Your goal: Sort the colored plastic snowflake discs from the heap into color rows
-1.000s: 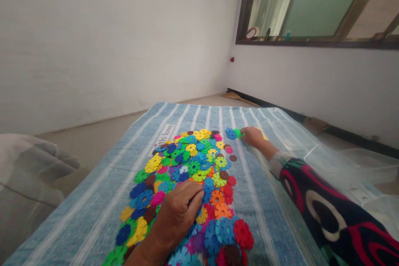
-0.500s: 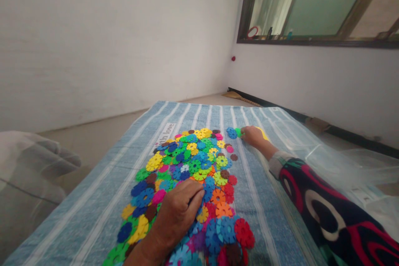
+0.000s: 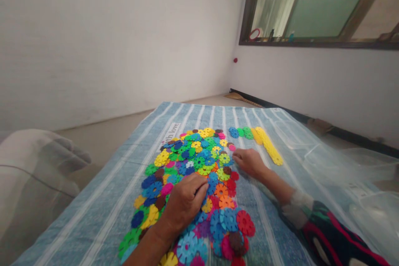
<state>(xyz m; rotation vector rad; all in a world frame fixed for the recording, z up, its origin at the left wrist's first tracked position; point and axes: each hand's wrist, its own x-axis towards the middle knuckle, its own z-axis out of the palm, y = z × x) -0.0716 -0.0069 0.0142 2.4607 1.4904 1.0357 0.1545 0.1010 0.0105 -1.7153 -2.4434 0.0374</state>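
Note:
A pile of flat, notched plastic discs (image 3: pixel 200 162) in many colours covers the middle of the striped cloth. Low over the near part of the pile lies my left hand (image 3: pixel 188 196), curled closed, its fingertips hidden beneath it. My right hand (image 3: pixel 250 162) is at the pile's right edge, beside a pink disc (image 3: pixel 232 148); its fingers are pinched together, and what they hold, if anything, I cannot make out. Beyond it runs a bent row of overlapping discs: a blue disc (image 3: pixel 233 132), green discs (image 3: pixel 248 133), then a line of yellow discs (image 3: pixel 273 152).
Blue-and-white striped cloth (image 3: pixel 124 166) covers the table. Clear plastic containers (image 3: pixel 368 162) stand at the right. Pale sheer fabric (image 3: pixel 31 166) hangs over something at the left. A white wall (image 3: pixel 124 37) and a window (image 3: pixel 324 4) lie beyond.
My right hand has moved from the row of discs back toward me to the pile's right edge. A green disc and the yellow line now show uncovered. My left hand has stayed on the pile.

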